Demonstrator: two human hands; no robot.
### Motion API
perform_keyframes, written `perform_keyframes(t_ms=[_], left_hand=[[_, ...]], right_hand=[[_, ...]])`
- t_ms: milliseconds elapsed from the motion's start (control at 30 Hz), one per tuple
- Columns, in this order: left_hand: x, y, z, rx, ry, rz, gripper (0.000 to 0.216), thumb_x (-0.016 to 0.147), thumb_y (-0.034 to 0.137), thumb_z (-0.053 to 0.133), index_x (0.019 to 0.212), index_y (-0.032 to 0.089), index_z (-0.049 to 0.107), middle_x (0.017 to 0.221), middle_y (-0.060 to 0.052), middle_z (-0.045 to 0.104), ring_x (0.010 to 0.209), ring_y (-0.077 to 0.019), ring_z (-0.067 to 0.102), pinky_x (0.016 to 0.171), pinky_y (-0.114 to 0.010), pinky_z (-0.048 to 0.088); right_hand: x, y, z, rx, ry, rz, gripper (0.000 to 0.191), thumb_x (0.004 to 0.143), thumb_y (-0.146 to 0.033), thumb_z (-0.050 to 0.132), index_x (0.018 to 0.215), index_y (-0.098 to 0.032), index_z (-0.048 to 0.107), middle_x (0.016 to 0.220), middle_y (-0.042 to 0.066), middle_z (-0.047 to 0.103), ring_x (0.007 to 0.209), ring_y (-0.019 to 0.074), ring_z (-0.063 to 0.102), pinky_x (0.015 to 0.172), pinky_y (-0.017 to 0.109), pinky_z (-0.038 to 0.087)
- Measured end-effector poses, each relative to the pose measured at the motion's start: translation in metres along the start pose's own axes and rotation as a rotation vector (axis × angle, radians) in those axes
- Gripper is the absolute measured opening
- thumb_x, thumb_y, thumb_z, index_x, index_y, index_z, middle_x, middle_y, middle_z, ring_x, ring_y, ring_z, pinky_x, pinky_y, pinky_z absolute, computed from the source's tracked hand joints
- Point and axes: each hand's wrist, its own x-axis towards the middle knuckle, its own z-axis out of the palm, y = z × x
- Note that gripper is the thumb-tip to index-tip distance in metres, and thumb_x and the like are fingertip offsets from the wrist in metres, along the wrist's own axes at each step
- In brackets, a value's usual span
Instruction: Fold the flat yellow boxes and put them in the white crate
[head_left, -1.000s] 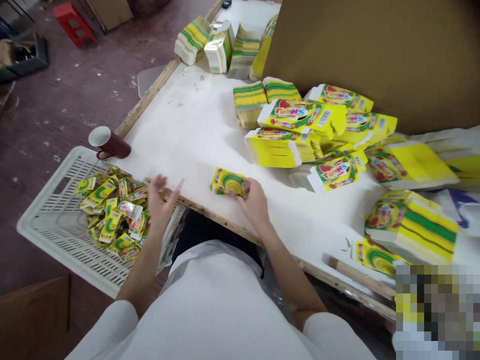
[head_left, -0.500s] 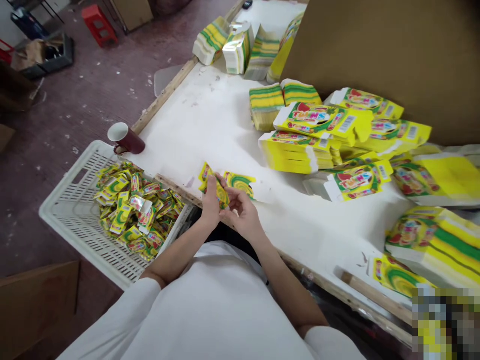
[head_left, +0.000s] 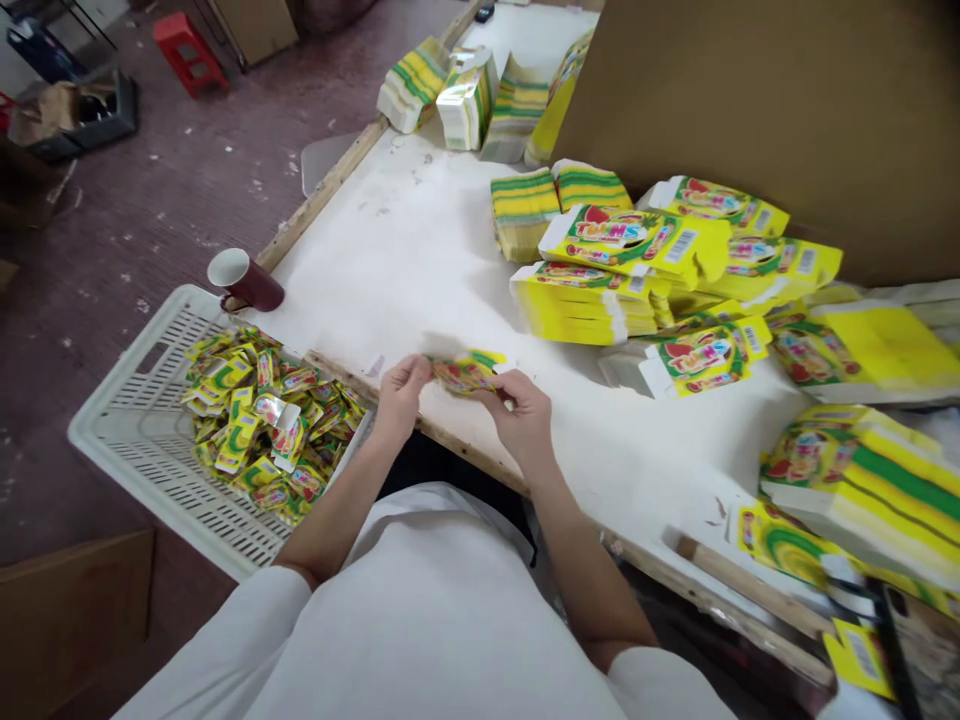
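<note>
A small printed yellow-and-green carton (head_left: pixel 459 376) is stretched between my two hands just over the table's near edge, slightly blurred. My left hand (head_left: pixel 403 392) pinches its left end with thumb and fingers. At the other end, the fingertips of my right hand (head_left: pixel 523 412) are closed on it. Part of another yellow-green carton (head_left: pixel 491 358) shows on the table right behind, mostly covered by the held one. To the left of my left hand, a white plastic basket (head_left: pixel 124 400) holds a heap of small yellow cartons (head_left: pixel 244 425).
On the white table (head_left: pixel 420 240), stacks of flat yellow cartons (head_left: pixel 585 310) lie to the right. More bundles (head_left: pixel 465 100) stand at the far end. A maroon mug (head_left: pixel 255 285) sits by the left edge. A large brown cardboard (head_left: pixel 765 130) rises behind. A wooden strip (head_left: pixel 750 585) lies at right.
My hands have moved apart. The carton, earlier tilted upright in my left hand, now lies level between both hands. The view has shifted slightly.
</note>
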Motion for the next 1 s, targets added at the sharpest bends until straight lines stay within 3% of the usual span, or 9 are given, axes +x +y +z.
perform_keyframes(t_ms=[67,133,267,400,500,600,800,867,1000], left_hand=[[0.006,0.013,-0.016,0.132,-0.128,0.054,0.067,0.08,0.073,0.058,0.121,0.021,0.065,0.123,-0.013,0.07,0.117,-0.0269,0.064,0.1,-0.041,0.05],[0.009,0.024,-0.026,0.35,-0.289,0.094,0.084,0.072,0.074,0.067,0.138,0.023,0.053,0.136,-0.015,0.063,0.128,-0.0318,0.058,0.106,-0.048,0.045],[0.002,0.026,-0.012,0.726,-0.516,0.095,0.094,0.057,0.049,0.089,0.139,0.022,0.05,0.134,-0.016,0.063,0.126,-0.0365,0.059,0.105,-0.05,0.047],[-0.012,0.012,0.015,0.785,-0.32,0.077,0.081,0.074,0.036,0.076,0.144,0.017,0.04,0.133,-0.017,0.06,0.12,-0.0322,0.061,0.1,-0.046,0.05],[-0.017,0.005,0.019,0.785,-0.235,0.13,0.086,0.074,0.031,0.074,0.148,0.019,0.031,0.129,-0.015,0.06,0.114,-0.0287,0.064,0.095,-0.042,0.052],[-0.018,0.003,0.013,0.825,-0.304,0.236,0.088,0.074,0.027,0.074,0.149,0.025,0.028,0.131,-0.012,0.059,0.114,-0.0267,0.063,0.094,-0.04,0.052],[-0.023,0.0,0.013,0.814,-0.372,0.433,0.069,0.075,0.025,0.072,0.134,0.025,0.036,0.126,-0.01,0.059,0.101,-0.0213,0.067,0.083,-0.033,0.054],[-0.024,-0.001,0.013,0.818,-0.349,0.438,0.064,0.075,0.027,0.072,0.129,0.025,0.037,0.116,-0.008,0.061,0.091,-0.0186,0.067,0.075,-0.03,0.053],[-0.022,0.0,0.012,0.813,-0.299,0.351,0.065,0.075,0.025,0.07,0.128,0.024,0.033,0.09,0.001,0.06,0.069,-0.0133,0.061,0.062,-0.024,0.047]], right_hand=[[0.003,0.0,-0.011,-0.194,-0.014,-0.151,0.019,0.094,-0.026,0.059,0.091,-0.03,0.077,0.081,0.003,0.066,0.078,0.0203,0.059,0.073,0.038,0.052],[0.004,-0.001,-0.018,-0.323,-0.091,-0.282,0.031,0.097,-0.02,0.051,0.099,-0.034,0.078,0.085,0.004,0.07,0.084,0.0218,0.059,0.08,0.042,0.05],[-0.001,-0.006,-0.013,-0.334,-0.158,-0.364,0.033,0.098,-0.021,0.049,0.106,-0.037,0.077,0.092,0.004,0.073,0.086,0.0219,0.062,0.082,0.041,0.053],[-0.014,-0.013,0.004,-0.2,0.14,-0.202,0.027,0.097,-0.023,0.052,0.113,-0.033,0.071,0.102,0.006,0.068,0.091,0.0216,0.066,0.083,0.039,0.057],[-0.016,-0.015,0.007,0.058,0.198,-0.074,0.034,0.09,-0.031,0.063,0.124,-0.029,0.06,0.106,0.007,0.064,0.084,0.0193,0.068,0.078,0.037,0.059],[-0.006,-0.012,-0.001,0.24,0.142,0.123,0.046,0.079,-0.041,0.075,0.119,-0.026,0.058,0.097,0.003,0.065,0.072,0.0157,0.064,0.069,0.032,0.057],[0.018,0.001,-0.006,0.674,-0.178,0.738,0.038,0.062,-0.052,0.083,0.071,-0.02,0.064,0.062,0.0,0.064,0.062,0.0187,0.062,0.052,0.03,0.049],[0.015,0.004,-0.004,0.73,-0.197,0.762,0.042,0.061,-0.059,0.082,0.072,-0.022,0.065,0.067,0.001,0.067,0.069,0.0217,0.066,0.057,0.032,0.053],[-0.001,0.004,-0.002,0.861,-0.249,0.559,0.054,0.062,-0.068,0.08,0.093,-0.025,0.069,0.095,0.002,0.074,0.09,0.0213,0.069,0.08,0.035,0.056]])
